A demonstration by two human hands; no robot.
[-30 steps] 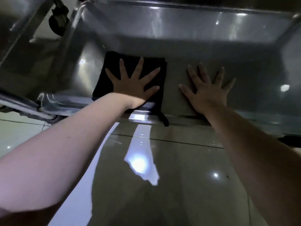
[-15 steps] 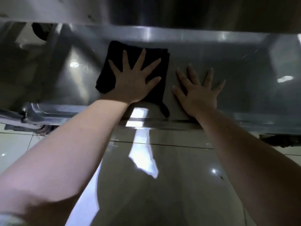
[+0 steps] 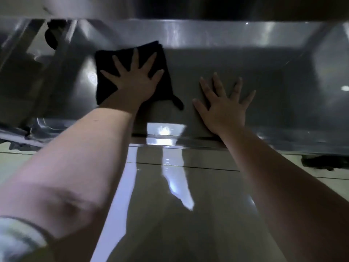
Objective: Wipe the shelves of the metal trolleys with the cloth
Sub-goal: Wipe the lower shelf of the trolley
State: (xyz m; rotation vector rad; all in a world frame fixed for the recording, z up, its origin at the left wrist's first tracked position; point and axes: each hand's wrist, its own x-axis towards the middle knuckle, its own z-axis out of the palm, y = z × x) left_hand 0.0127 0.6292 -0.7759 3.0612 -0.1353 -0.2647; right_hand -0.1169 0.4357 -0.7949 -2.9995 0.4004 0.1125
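Note:
A folded black cloth [image 3: 105,86] lies flat on the low shelf [image 3: 273,95] of a metal trolley, towards its back wall. My left hand [image 3: 135,82] presses on the cloth with fingers spread and straight. To the right, my right hand [image 3: 223,106] rests flat on the bare steel, fingers spread, holding nothing. A loose corner of the cloth [image 3: 178,104] sticks out between the two hands.
The shelf has a raised front rim [image 3: 188,142] and a back wall [image 3: 226,33]. Another shelf [image 3: 170,8] hangs close overhead. A black castor [image 3: 51,37] shows at the far left. Glossy floor tiles [image 3: 188,205] lie below my arms.
My left hand has pushed the cloth farther back on the shelf, towards the back wall. My right hand has stayed flat on the steel in about the same spot.

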